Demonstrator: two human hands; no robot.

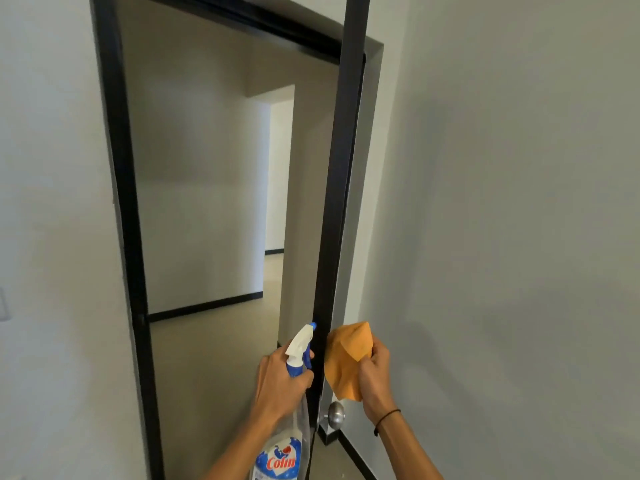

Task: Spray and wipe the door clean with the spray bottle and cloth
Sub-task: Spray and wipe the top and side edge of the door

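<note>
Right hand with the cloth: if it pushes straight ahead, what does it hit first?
Probably the door's dark edge. The right hand holds the orange cloth just beside it, above the knob; depth is unclear.

black door (pixel 337 202) ajar; spray bottle (pixel 294 393), orange cloth (pixel 348 358)

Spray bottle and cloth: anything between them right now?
Head view: the black door edge runs up between the spray bottle in the left hand and the orange cloth in the right hand. Nothing else sits there.
</note>
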